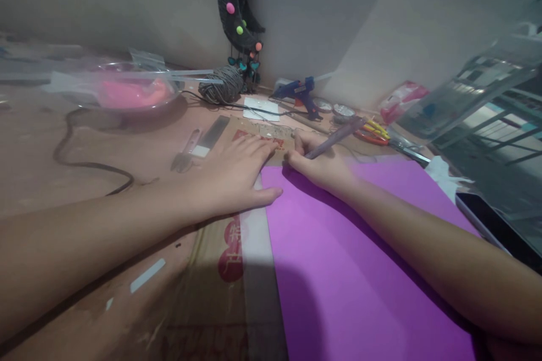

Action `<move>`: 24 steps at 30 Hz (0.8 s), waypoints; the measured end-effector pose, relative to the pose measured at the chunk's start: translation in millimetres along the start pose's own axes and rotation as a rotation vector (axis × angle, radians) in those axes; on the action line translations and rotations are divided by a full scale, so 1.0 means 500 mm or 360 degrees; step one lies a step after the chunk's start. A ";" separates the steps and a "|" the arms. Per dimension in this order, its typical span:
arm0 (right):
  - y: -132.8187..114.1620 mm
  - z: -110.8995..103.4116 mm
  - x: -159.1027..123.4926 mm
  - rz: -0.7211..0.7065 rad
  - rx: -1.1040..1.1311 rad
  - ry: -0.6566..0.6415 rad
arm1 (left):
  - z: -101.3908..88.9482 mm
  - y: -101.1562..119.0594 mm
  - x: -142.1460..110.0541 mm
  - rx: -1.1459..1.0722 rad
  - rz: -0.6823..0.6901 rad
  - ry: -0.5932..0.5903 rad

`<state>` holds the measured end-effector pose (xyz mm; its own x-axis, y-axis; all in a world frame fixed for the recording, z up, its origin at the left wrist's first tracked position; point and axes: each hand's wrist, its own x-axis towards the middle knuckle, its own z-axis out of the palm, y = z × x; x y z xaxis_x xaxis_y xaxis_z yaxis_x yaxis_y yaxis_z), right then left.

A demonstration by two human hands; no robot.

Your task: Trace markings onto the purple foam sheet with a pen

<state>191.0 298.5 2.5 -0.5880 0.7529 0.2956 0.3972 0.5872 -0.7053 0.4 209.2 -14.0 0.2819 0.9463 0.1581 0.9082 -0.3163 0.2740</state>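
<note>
A large purple sheet of paper (359, 271) lies over a white sheet (260, 259) and brown cardboard (212, 287) with red print. Fingers spread, my left hand (241, 172) rests flat at the purple sheet's far left corner, its thumb over the edge. In my right hand (315, 161) is a slim pen (336, 138), gripped between curled fingers and thumb. The pen leans up to the right, and its tip is hidden behind the fingers near the sheet's far edge. My right forearm stretches across the purple paper.
Behind my hands are a blue glue gun (298, 93), grey yarn (221, 84) and orange-yellow scissors (376, 132). A clear bowl with pink contents (131, 93) stands left; a dark cord (84, 163) curves below it. A phone (499, 231) lies right. A decorated black crescent (237, 8) stands against the wall.
</note>
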 end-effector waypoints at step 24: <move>0.126 -0.053 0.051 -0.0203 -0.0640 0.0143 | 0.027 0.095 -0.086 0.0469 0.0568 -0.0018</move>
<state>219.7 362.6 -17.2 -0.5936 0.6793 0.4315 0.5788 0.7329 -0.3575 35.9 154.4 -20.7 0.5950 0.7827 0.1829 0.8023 -0.5918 -0.0773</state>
